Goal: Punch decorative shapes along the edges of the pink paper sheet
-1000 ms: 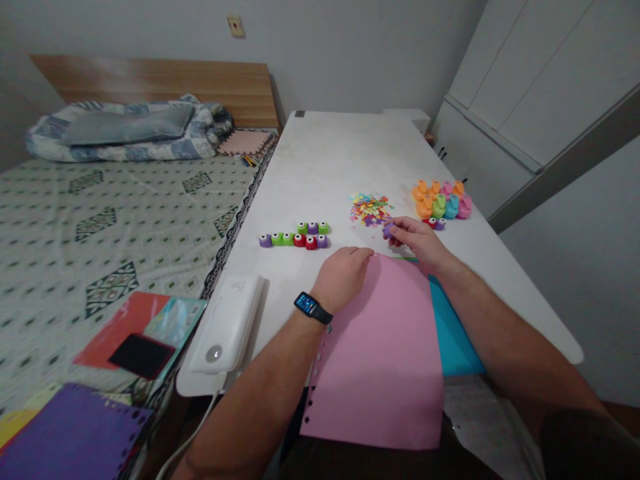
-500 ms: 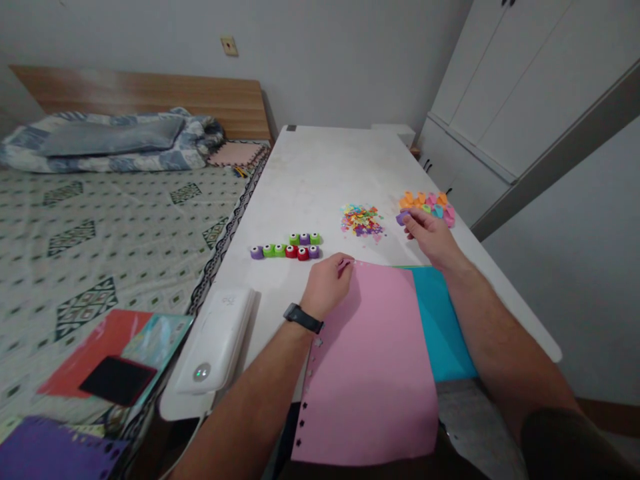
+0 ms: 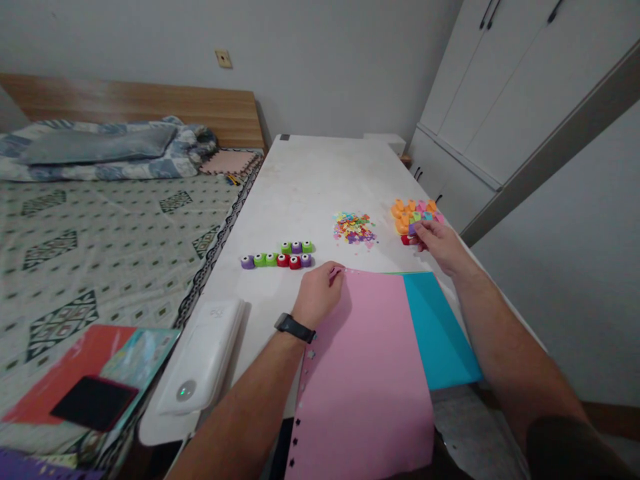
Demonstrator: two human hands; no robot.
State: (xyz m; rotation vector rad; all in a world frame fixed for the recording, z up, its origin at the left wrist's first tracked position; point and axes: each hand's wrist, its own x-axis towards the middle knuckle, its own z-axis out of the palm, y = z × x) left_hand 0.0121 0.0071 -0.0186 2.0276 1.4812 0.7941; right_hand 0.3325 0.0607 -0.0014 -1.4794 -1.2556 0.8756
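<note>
My left hand (image 3: 319,293), with a dark watch band on its wrist, pinches the top left corner of a pink sheet of paper (image 3: 370,373). Small punched shapes, some star-like, run along the sheet's left and top edges. At the right of the table my right hand (image 3: 439,245) has its fingers closed on a small purple craft punch (image 3: 413,229). That hand is right at a cluster of orange, pink and other coloured punches (image 3: 402,208), partly hiding them. A red punch (image 3: 405,240) lies just below the purple one.
Colourful paper confetti (image 3: 354,228) is heaped mid-table. Several green, purple and red punches (image 3: 283,261) stand in rows at left. A white power bank (image 3: 205,360) lies near the left edge. Blue paper (image 3: 440,333) lies partly under the pink sheet. A bed (image 3: 125,227) adjoins the table (image 3: 320,173).
My right hand has brought the purple punch from beside the confetti to the cluster of punches. My left hand keeps its hold on the pink paper. The camera view has shifted slightly.
</note>
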